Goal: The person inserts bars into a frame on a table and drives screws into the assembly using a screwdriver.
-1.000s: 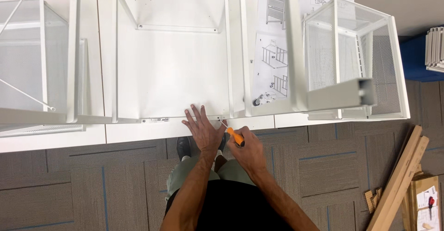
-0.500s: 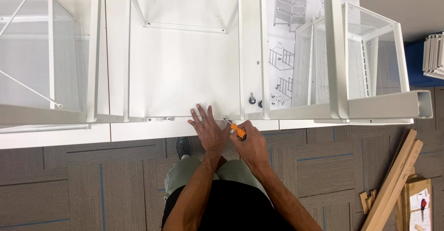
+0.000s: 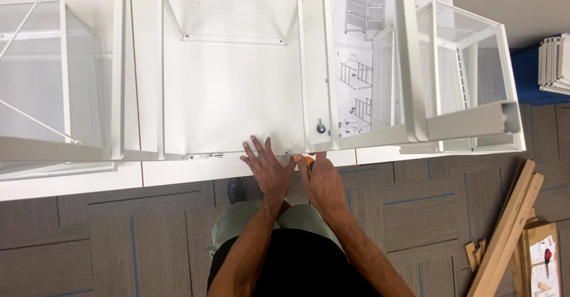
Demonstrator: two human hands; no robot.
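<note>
Head view looks straight down on a white furniture frame lying on a white worktable (image 3: 71, 181), and I read both hands working at the frame's near edge. My left hand (image 3: 268, 167) lies flat with fingers spread on the white panel (image 3: 231, 95), holding nothing and pressing it down. My right hand (image 3: 320, 178) is closed around an orange-handled screwdriver (image 3: 307, 161), whose tip seems to sit at a small fitting (image 3: 287, 152) on the panel's lower edge, just beside the left fingertips; the tip itself is too small to make out. I judge the main risk to be the tip slipping off the fitting and running into the left fingers, since the two hands almost touch. A hard push could also shift the frame toward the table edge, which runs right under the hands. Room is tight: an upright white rail (image 3: 314, 65) with a small knob (image 3: 320, 127) stands just to the right, and a mesh basket (image 3: 463, 77) hangs beyond it, so the elbow has little swing on that side. An instruction sheet (image 3: 362, 47) lies behind the rail. Open carpet (image 3: 119, 237) lies below the table, while wooden slats (image 3: 507, 231) lean well apart at the right.
</note>
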